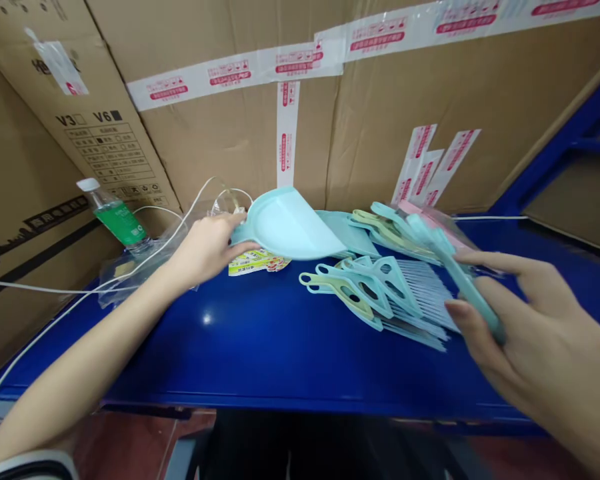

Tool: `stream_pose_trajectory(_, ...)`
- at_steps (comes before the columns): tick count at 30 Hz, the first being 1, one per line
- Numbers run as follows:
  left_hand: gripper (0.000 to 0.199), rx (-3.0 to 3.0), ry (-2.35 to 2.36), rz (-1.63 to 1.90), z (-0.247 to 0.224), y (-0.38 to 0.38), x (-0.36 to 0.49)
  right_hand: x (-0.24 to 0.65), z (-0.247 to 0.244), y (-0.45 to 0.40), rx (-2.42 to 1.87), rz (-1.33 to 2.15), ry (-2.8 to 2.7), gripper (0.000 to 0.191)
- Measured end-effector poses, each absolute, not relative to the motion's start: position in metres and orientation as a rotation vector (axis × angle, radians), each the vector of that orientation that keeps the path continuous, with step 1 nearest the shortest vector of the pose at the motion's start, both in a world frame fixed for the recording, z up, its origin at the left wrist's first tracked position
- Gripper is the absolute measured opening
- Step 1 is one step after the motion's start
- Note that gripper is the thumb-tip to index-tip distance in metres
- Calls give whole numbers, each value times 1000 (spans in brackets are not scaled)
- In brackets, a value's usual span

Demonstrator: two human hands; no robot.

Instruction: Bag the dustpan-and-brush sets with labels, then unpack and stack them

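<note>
My left hand (213, 247) is closed on the handle of a light blue dustpan (295, 223), whose pan faces me above the table. On the right, my right hand (535, 327) grips a light blue hand brush (473, 290) between thumb and fingers. That brush is seen nearly edge-on and is slightly blurred; its bristles cannot be made out. Between the hands lies a pile of hand brushes (380, 287), blue with a green one on top, bristles to the right. Behind them are more dustpans (347, 230), partly covered by the held one.
The blue table (260, 347) is backed by large cardboard boxes (230, 133). At left stand a bottle with a green label (120, 220), clear plastic bags and a white cable (165, 243). Yellow printed labels (255, 262) lie under the dustpan. A pink item (433, 217) sits at back right.
</note>
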State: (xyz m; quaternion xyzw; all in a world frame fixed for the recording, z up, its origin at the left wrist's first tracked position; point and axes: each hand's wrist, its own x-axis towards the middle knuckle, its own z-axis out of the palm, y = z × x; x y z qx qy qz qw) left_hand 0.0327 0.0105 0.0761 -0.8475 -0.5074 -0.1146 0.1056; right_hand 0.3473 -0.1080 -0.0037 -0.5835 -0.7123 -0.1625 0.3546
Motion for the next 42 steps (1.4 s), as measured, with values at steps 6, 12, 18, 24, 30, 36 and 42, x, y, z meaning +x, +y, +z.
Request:
stream_pose_trajectory(6,46,-2652,-1382,33,87,78,106,368,-33,-80,-1420,-355,-2131,41)
stream_pose_trajectory(12,53,-2805,-1222,248,79,125,152,376,-27,-79,-1552,1,-2104,31)
stream_pose_trajectory(18,40,-2834,-1153,396,88,144,161,397,14,-16,-1708,-368,-2030,30)
stream_pose_trajectory(24,39,-2870,-1112,490,96,146,161,393,-10,43,-1904,-495,-2095,41)
stream_pose_trajectory(30,36,-2941,-1063,581,101,150,171,399,-26,52,-1927,-518,-2118,38)
stream_pose_trajectory(36,33,-2914,-1060,632,102,162,188,405,-29,56,-1915,-516,-2098,32)
stream_pose_trajectory(42,38,-2877,-948,478,89,167,197,412,-24,53,-1788,-444,-2117,36)
